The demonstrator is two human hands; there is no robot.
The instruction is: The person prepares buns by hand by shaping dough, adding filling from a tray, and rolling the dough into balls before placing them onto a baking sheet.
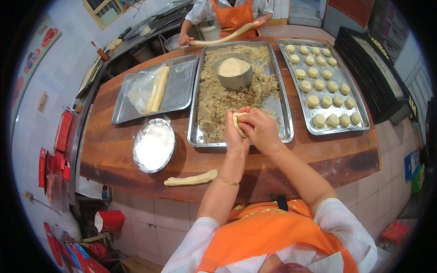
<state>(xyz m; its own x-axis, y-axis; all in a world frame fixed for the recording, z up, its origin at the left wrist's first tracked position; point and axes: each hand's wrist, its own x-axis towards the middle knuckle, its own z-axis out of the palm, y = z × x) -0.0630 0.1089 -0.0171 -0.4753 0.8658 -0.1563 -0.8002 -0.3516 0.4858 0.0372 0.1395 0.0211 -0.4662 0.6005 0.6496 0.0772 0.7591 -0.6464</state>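
Note:
My left hand cups a small pale piece of dough above the near edge of the filling tray. Pressed against the dough's rim are the fingers of my right hand, closed on it from the other side. My hands hide most of the piece and whatever may be inside it. Beneath and beyond them, a metal tray holds crumbly brown filling. A rope of dough lies at the table's near edge, beside my left forearm.
Left of the filling stand a bowl of white flour and a tray with a plastic-covered dough roll. A metal pot of crumbs sits in the filling. On the right, a tray carries rows of round dough pieces. Opposite, a co-worker holds a long dough rope.

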